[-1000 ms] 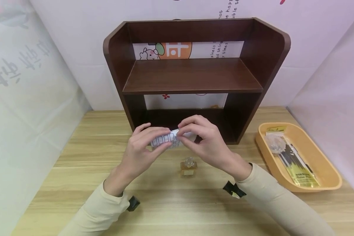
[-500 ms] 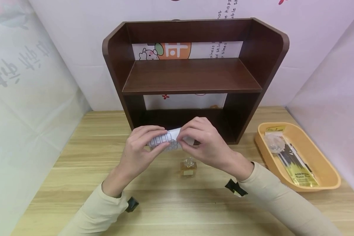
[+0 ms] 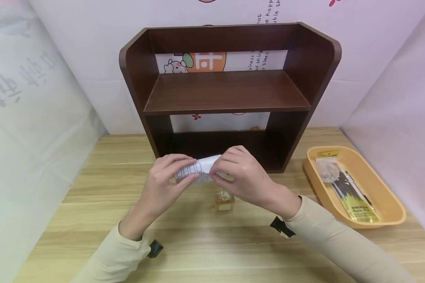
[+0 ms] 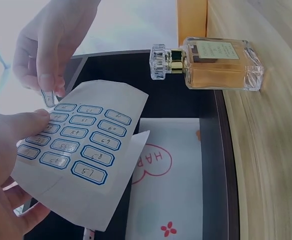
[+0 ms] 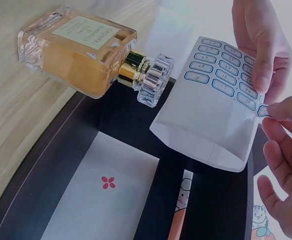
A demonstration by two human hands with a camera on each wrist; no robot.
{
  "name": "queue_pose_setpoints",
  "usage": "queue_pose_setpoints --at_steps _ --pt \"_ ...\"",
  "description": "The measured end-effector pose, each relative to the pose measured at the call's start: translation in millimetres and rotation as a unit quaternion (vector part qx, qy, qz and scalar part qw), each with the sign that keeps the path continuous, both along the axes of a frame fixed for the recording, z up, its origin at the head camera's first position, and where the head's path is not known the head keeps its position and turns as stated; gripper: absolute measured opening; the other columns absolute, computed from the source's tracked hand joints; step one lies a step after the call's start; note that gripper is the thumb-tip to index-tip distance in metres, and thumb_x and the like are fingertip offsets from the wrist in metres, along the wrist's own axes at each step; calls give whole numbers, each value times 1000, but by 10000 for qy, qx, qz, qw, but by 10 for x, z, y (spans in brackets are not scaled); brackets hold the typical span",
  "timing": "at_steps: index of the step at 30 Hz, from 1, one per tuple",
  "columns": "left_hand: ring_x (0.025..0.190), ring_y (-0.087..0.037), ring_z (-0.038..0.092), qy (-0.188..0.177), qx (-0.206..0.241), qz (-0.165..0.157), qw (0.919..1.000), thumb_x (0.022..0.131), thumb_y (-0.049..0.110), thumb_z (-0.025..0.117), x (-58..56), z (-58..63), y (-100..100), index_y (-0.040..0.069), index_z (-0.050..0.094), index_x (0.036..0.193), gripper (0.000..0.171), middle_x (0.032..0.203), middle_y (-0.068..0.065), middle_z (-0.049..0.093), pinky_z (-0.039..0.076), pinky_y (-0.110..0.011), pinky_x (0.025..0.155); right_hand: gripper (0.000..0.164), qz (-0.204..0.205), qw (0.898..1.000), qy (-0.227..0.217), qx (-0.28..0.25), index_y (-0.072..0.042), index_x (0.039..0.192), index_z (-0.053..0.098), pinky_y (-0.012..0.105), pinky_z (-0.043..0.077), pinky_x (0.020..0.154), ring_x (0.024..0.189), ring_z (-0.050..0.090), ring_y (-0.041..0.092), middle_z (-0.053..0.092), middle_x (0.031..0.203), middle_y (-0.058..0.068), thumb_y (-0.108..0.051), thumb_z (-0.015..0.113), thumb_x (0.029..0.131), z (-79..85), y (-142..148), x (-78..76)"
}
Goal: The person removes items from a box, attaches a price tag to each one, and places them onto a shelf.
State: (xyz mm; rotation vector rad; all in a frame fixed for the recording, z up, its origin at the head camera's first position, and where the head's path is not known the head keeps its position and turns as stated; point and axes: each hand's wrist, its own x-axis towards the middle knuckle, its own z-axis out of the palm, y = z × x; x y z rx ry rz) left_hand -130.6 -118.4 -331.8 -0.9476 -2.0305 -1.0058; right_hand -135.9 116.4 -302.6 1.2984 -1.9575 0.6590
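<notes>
Head view: over the last second the fingertips of the right hand (image 3: pixel 246 175) have slipped a little lower against the sheet (image 3: pixel 208 163), and more of its blank end now shows between the two hands. The left hand (image 3: pixel 161 181) has kept its grip, thumb on the printed face and fingers behind, holding the sheet up off the bench (image 3: pixel 205 251) in front of the shelf (image 3: pixel 230 92). Just nearer the person, the bottle (image 3: pixel 224 201) stands upright where it was, and the tray (image 3: pixel 389 188) sits untouched on the right. What the right fingertips hold is hard to make out from here. Left wrist view: the right grip is closed in a pinch, thumb against finger, on one small label (image 4: pixel 48 98), at the sheet's edge beside the printed rows; the left thumb presses those rows close by. Right wrist view: the same label pokes out from under the right thumb, with the sheet bowed so that its blank end curls round. Whether a corner still sticks is not clear, yet the label looks all but off the sheet, so I judge the peeling nearly done and nothing on the bottle so far affected.
</notes>
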Motion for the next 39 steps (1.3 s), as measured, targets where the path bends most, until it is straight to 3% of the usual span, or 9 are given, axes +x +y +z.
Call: queue_pose_setpoints --at_steps 7,12,17,22,27,33,37,39 --pt "101 -25 65 -86 84 41 9999 73 8 90 6 -12 -32 3 76 106 36 108 -8 72 45 -40 89 18 16 9996 -250 -144 -12 84 70 37 48 81 79 63 16 72 85 -4 -1 82 78 -10 18 15" --pt "102 -23 65 -114 78 109 9998 72 5 90 15 -28 -70 2 76 107 37 109 -7 72 49 -34 86 19 132 9970 -602 -465 -11 85 72 35 46 78 78 61 15 72 84 -5 0 83 77 -38 37 23" --pt "101 -20 66 -208 104 234 9995 74 4 90 33 -64 -156 4 76 108 37 111 -5 72 53 -21 81 20 338 9880 -1150 -974 -11 85 75 30 44 73 77 62 14 72 84 -7 3 84 76 -76 74 45" --pt "98 -19 67 -324 180 431 9984 72 4 90 50 -133 -281 5 77 108 38 110 -3 72 53 -17 80 22 360 9752 -1771 -1280 -13 86 76 27 49 74 78 63 15 71 84 -8 6 83 76 -126 162 76" --pt "97 -20 67 -489 226 848 9949 71 3 91 89 -193 -473 5 77 108 40 109 -5 72 50 -13 82 22 191 9589 -2460 -1399 -14 88 76 26 54 74 81 65 12 71 85 -6 5 81 79 -189 267 114" --pt "96 -24 67 -755 256 1424 9866 70 0 90 154 -249 -773 2 76 108 41 110 -9 73 47 -9 83 21 -117 9261 -3459 -1503 -21 89 75 25 53 72 80 64 12 70 84 -9 -2 81 83 -273 365 186" --pt "95 -28 67 -892 48 2097 9737 70 1 90 221 -298 -1022 -1 75 108 41 108 -13 72 41 -7 86 15 -195 9097 -3857 -1526 -18 89 75 27 53 74 79 64 15 71 83 -7 -5 80 85 -324 419 224" --pt "95 -31 66 -1001 -69 2457 9641 71 3 90 258 -317 -1153 -1 74 108 41 108 -16 72 41 -12 87 11 -218 9054 -3965 -1500 -16 89 75 28 53 75 79 64 16 71 83 -6 -6 80 86 -350 447 240"
